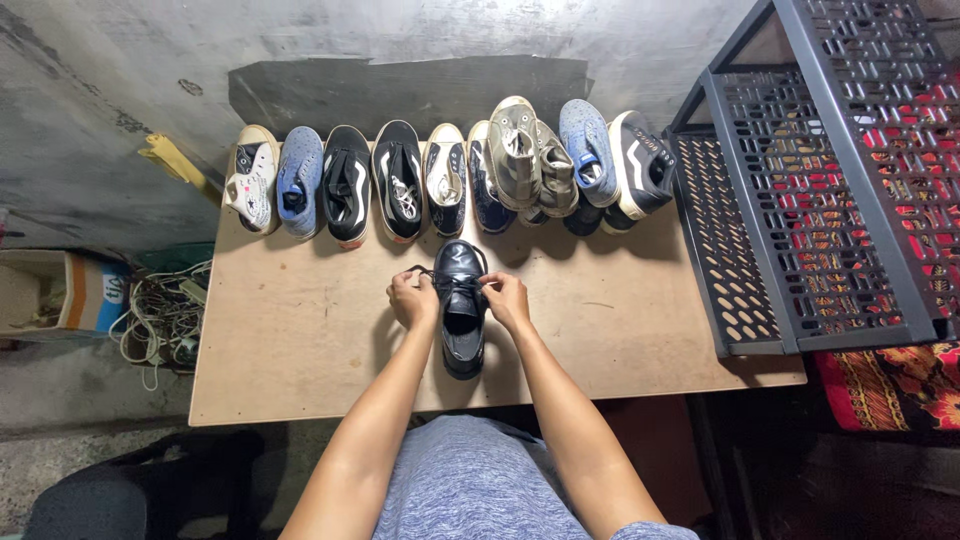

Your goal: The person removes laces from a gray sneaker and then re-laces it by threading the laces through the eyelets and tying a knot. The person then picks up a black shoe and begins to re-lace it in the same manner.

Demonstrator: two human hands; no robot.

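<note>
- Black leather lace-up shoe (461, 318) sits near the middle of the table (300, 350), toe towards the far edge and heel towards the near edge, so its open throat and laces face me squarely.
- My left hand (412, 299) is curled against the shoe's left side at the lacing, fingers bent in and pinching a loop of black lace (418, 270) that sticks out towards the far edge.
- My right hand (506, 299) mirrors it on the shoe's right side, fingers closed around the other lace end by the eyelets; I cannot tell exactly how much lace it grips, as the knuckles hide it.
- With one hand on each side, the shoe stays pinned flat on its sole and the laces pull evenly across the tongue.
- Along the far edge of the table runs a row of shoes, heels outward and packed side to side, leaving the middle of the table as working room: a white sneaker (251, 180) at the far-left corner, a blue knit one (299, 181), black ones with white trim (346, 184), and an olive high-top (515, 150) lying over its neighbours.
- Beside the table's right edge stands a black perforated plastic rack (800, 200), well apart from my hands.
- Below the left edge lies a tangle of cables (160, 320) on the floor.
</note>
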